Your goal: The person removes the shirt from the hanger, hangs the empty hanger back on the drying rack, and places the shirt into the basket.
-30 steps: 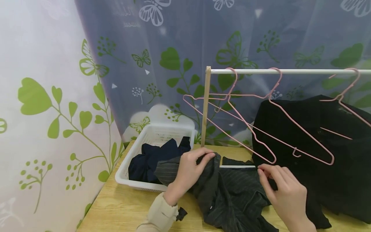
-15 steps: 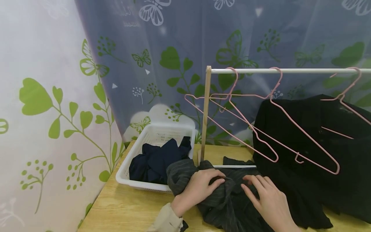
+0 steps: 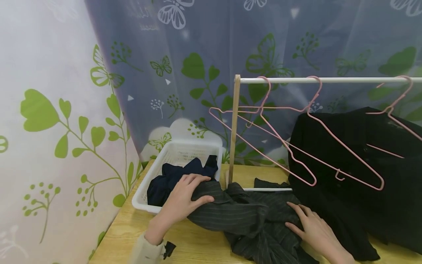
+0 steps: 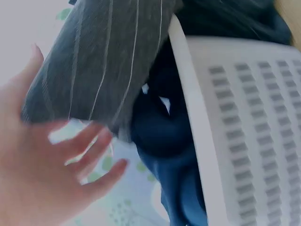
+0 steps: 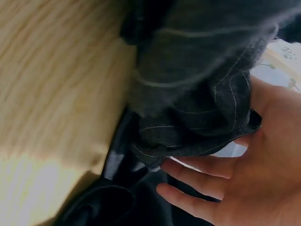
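A dark grey pinstriped shirt (image 3: 230, 211) lies crumpled on the table, part of it over the rack's low white bar. My left hand (image 3: 182, 198) is at the shirt's left end, beside the basket, fingers extended. In the left wrist view, the left hand (image 4: 61, 165) has a striped flap of the shirt (image 4: 99, 61) between its spread thumb and loose fingers. My right hand (image 3: 314, 229) touches the shirt's right side with its fingers nearly straight. In the right wrist view, the right hand's fingers (image 5: 197, 179) lie under a fold of the shirt (image 5: 197, 113).
The white basket (image 3: 140, 194) holds dark navy clothing (image 3: 184, 172). Pink hangers (image 3: 290, 157) hang from the rack's white rail (image 3: 283, 80), held by a wooden post (image 3: 233, 128). A black garment (image 3: 349, 212) spreads at the right. Wooden table (image 3: 122, 234) shows in front.
My left hand has let go of the middle fold and moved left toward the basket. My right hand has come down and left. The shirt now lies flatter and stretches further left.
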Tool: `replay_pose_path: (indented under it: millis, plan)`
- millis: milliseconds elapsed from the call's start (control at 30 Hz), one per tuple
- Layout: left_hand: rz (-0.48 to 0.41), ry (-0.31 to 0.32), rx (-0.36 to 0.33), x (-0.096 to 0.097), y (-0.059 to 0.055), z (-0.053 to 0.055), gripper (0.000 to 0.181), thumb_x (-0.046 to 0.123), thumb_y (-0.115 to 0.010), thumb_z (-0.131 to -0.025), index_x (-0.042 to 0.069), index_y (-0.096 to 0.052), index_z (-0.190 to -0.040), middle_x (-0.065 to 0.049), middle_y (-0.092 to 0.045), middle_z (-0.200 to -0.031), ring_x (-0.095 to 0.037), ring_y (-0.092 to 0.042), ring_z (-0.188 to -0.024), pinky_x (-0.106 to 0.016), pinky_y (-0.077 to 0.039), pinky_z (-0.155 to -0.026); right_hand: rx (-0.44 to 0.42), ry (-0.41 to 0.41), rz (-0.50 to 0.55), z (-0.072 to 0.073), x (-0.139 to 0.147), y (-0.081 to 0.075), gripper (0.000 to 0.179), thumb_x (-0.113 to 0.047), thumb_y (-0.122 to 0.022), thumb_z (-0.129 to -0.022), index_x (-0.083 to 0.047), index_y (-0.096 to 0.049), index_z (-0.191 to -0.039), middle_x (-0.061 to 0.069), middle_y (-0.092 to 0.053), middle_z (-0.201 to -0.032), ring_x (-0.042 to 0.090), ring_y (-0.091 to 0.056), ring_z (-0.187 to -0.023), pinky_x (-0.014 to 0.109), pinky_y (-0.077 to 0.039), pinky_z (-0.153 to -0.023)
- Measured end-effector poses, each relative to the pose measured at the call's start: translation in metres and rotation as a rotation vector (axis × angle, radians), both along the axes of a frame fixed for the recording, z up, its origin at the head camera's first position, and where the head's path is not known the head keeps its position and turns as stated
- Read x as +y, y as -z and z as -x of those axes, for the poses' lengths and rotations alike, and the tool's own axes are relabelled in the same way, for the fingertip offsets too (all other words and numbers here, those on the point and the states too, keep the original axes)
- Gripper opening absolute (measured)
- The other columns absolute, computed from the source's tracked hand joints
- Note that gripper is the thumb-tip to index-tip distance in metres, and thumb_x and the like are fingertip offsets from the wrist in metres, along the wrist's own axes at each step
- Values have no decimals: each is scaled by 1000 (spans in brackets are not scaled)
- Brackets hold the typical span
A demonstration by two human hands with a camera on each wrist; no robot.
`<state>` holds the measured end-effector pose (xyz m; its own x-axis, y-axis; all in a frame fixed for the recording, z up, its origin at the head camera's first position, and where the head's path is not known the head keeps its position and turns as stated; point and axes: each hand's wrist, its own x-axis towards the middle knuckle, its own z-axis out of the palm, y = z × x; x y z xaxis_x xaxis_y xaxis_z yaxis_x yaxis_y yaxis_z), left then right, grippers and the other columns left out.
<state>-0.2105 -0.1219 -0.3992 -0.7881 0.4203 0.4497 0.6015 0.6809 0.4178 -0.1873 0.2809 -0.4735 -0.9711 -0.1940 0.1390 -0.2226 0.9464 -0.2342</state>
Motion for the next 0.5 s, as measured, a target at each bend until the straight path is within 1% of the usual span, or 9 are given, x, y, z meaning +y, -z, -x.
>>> replay_pose_path:
  millis: [100,167,200,267,367,500]
  plan:
    - [54,63,-106,-9,5,-5,78,64,-61,-90,17,-49,-150,-11,-53,-144,-37,-49,-130,-61,-40,-104,-64,-15,-1,6,3,5,67,-47,-69,-94,-9,-51,-146,32,-57,-127,48,-62,-101,56,-53,-69]
    - [81,101,-144,-9,9,-8,85,68,-59,-89,17,-42,-155,-15,-48,-150,-41,-45,-135,-65,-37,-106,-91,-27,0,10,3,7,66,-46,-69,-94,-9,-51,-146,31,-59,-125,45,-63,-99,54,-53,-68]
    - [90,114,-155,-7,11,-9,88,68,-61,-88,17,-39,-157,-16,-46,-151,-41,-44,-136,-66,-35,-107,-99,-35,4,11,4,8,64,-45,-69,-94,-9,-52,-145,29,-60,-124,44,-64,-98,53,-53,-68]
    - [116,126,-147,0,14,-12,93,68,-66,-85,19,-36,-158,-17,-44,-153,-41,-43,-138,-67,-33,-109,-112,-57,11,15,2,11,61,-41,-70,-95,-9,-53,-144,25,-64,-119,39,-65,-94,52,-53,-70]
    - [184,125,-105,14,20,-15,97,66,-72,-81,21,-35,-158,-16,-44,-153,-36,-43,-140,-66,-31,-112,-124,-109,20,20,-4,14,53,-34,-71,-96,-9,-56,-141,19,-68,-116,36,-68,-94,54,-54,-77]
    - [299,141,-30,35,30,-18,96,65,-72,-81,19,-36,-157,-14,-45,-152,-30,-45,-139,-61,-32,-114,-147,-168,45,20,-16,15,46,-25,-71,-96,-7,-58,-137,17,-69,-119,37,-69,-99,55,-54,-82]
